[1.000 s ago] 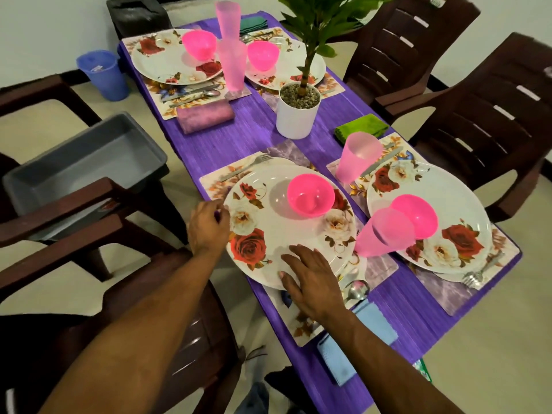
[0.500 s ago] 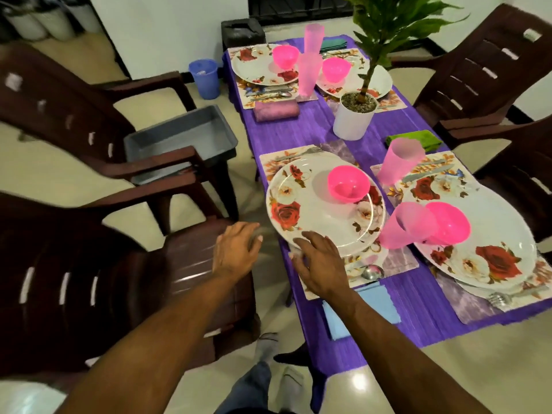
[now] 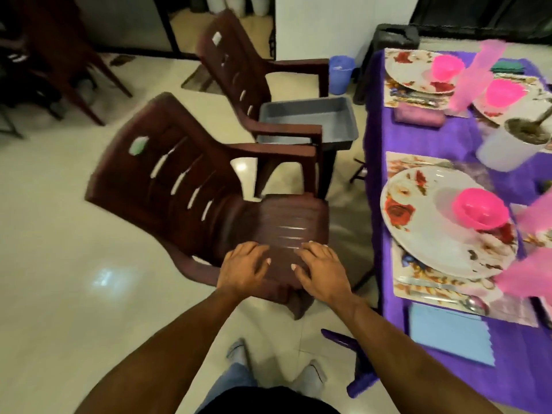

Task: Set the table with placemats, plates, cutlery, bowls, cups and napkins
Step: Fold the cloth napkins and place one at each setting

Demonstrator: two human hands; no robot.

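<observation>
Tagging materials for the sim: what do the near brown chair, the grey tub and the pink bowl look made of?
Brown chair: looks like moulded plastic, semi-gloss; one-piece slotted back, ribbed seat with highlights. Grey tub: likely plastic, matte; thin rolled rim, rounded corners. Pink bowl: probably plastic, glossy, uniform bright colour.

1. A dark brown plastic armchair stands on the pale tiled floor, its slatted back tilted to the left.
2. A second brown armchair stands behind it, just beside.
3. A grey plastic tub rests on the second chair's seat, between its armrests.
4. A small blue bin sits on the floor near the white wall.
5. A white plant pot filled with gravel is blurred.
</observation>
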